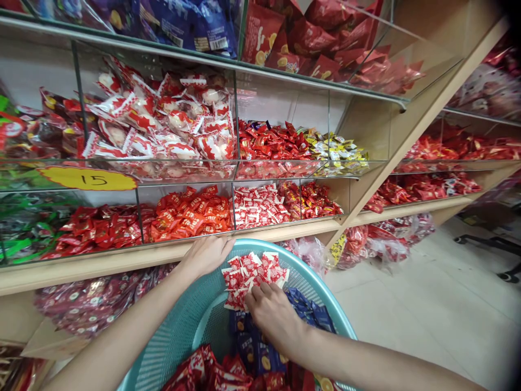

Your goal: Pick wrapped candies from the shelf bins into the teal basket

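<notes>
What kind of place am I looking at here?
Probably a sweet shop or a store's candy section: clear-fronted shelf compartments hold piles of wrapped candies, a yellow tag reads 15, and a teal basket carries red-and-white packets.

Sweet shop, shelves [122, 263] of wrapped candies [191, 213], yellow tag [88, 179] reading 15

Yellow tag [87, 178] reading 15; black caster [508, 277].

2 hands [274, 315], 1 bskt [175, 331], 1 tag [87, 178]
</notes>
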